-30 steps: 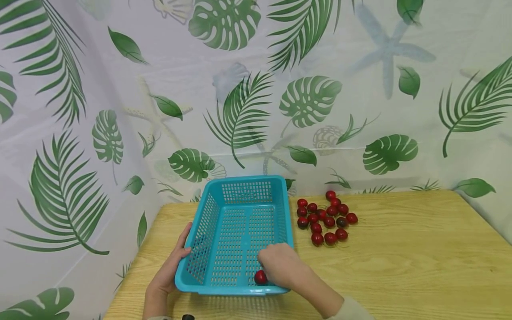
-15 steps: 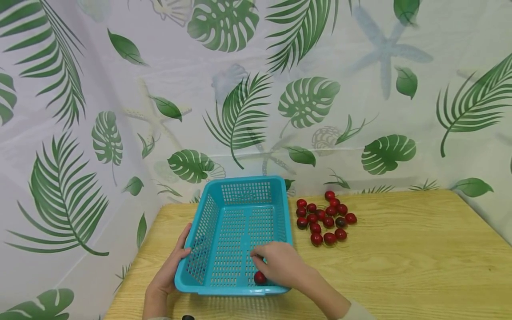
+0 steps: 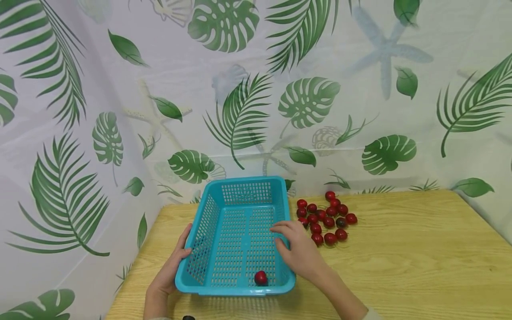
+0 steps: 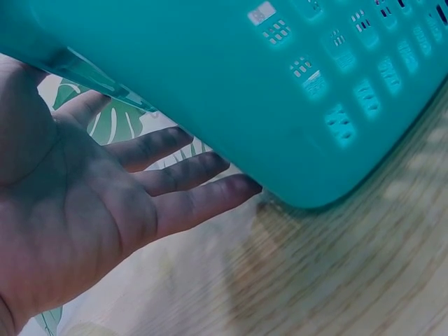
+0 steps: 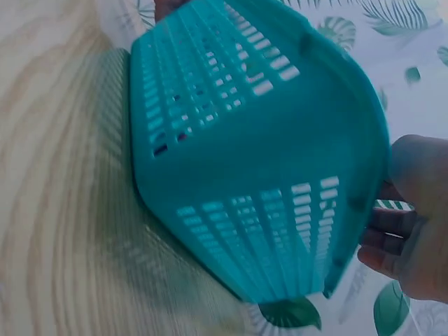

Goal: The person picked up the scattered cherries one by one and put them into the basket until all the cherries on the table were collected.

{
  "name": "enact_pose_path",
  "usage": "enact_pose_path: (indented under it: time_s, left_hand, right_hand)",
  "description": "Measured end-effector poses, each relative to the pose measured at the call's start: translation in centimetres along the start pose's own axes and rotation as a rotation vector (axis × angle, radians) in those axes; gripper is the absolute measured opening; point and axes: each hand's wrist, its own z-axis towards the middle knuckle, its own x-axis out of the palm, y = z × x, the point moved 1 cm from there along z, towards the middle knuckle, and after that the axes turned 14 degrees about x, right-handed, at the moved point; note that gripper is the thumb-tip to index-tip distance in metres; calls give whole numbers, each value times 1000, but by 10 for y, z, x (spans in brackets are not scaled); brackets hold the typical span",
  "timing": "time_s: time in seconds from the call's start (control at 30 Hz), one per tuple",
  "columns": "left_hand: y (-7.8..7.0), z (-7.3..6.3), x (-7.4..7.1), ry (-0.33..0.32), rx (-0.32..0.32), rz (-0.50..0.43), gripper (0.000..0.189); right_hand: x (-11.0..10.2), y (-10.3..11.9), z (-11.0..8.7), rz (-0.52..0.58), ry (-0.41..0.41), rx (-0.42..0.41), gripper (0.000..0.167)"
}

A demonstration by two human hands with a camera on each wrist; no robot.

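A turquoise plastic basket [image 3: 236, 291] with slotted walls stands on the table, tilted a little in the head view. One red cherry [image 3: 261, 278] lies inside at its near right corner. My left hand [image 3: 169, 270] is at the basket's left side, thumb at the rim; in the left wrist view its fingers [image 4: 199, 203] reach out straight along the outer wall. Over the right rim is my right hand [image 3: 299, 251], fingers parted and slightly bent, with nothing between them. The right wrist view shows the basket's outside and part of the right hand [image 5: 420, 217] beyond the rim.
Several dark red cherries [image 3: 329, 222] lie in a loose cluster right of the basket on the wooden table [image 3: 420, 258]. A leaf-patterned cloth [image 3: 256, 129] hangs behind the table and along its left. A small black object [image 3: 188, 317] shows at the bottom edge.
The right hand has risen out of the basket's near right corner and moved right, over the rim, its fingers spreading. The cherry stays in the basket. The left hand has not moved.
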Motion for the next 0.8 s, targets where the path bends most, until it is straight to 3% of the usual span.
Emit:
enact_pose_path:
  time_s: [0.17,0.3,0.63,0.8]
  left_hand:
    - [0,0,0,10,0,-14,69]
    - [0,0,0,10,8,-13,69]
    - [1,-2,-2,23,15,-18,69]
    - [2,0,-2,11,8,-1,69]
  right_hand:
    - [-20,-22,3,-21,-121,50,22]
    - [-38,-37,7,-40,-157,122,21]
    - [-77,-76,7,-242,-28,375,33]
    - [-85,-95,4,-307,28,451,37]
